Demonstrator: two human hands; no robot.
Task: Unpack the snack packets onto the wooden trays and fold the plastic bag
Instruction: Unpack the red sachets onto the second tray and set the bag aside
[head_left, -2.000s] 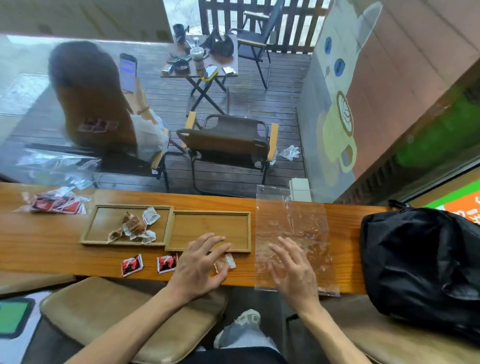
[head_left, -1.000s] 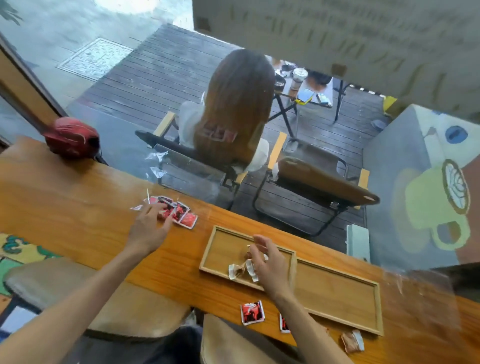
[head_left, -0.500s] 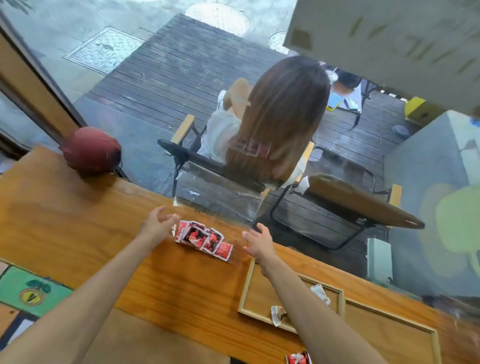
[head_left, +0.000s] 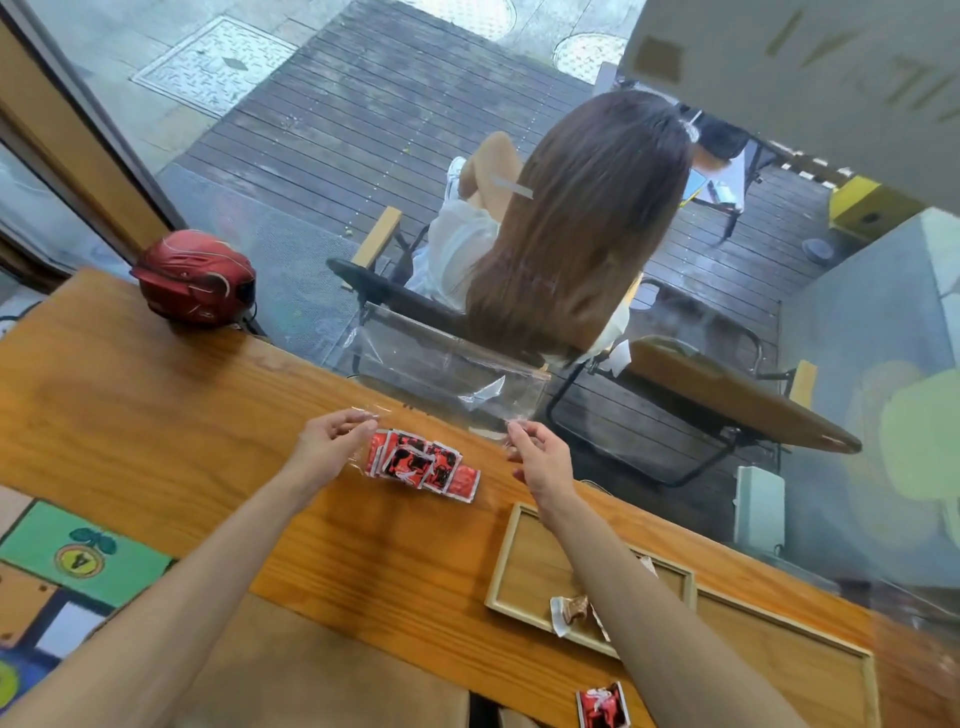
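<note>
A clear plastic bag (head_left: 483, 470) holding several red snack packets (head_left: 421, 465) lies on the wooden counter (head_left: 156, 415) near the window. My left hand (head_left: 330, 444) pinches the bag's left edge. My right hand (head_left: 540, 460) pinches its right edge, fingers curled. Two wooden trays sit side by side to the right: the left tray (head_left: 519, 561) holds brown and white packets (head_left: 571, 613), partly hidden by my right forearm; the right tray (head_left: 779, 654) looks bare. One loose red packet (head_left: 602, 706) lies at the counter's front edge.
A red helmet (head_left: 197, 278) stands at the counter's far left corner. The window glass runs right behind the bag and shows a faint reflection of it. Outside, a person sits on a folding chair (head_left: 727, 395). A padded stool (head_left: 322, 675) is below the counter.
My view swung left from the flat bag to the bag of red packets. Both hands reached it, and now each takes an edge of the bag.
</note>
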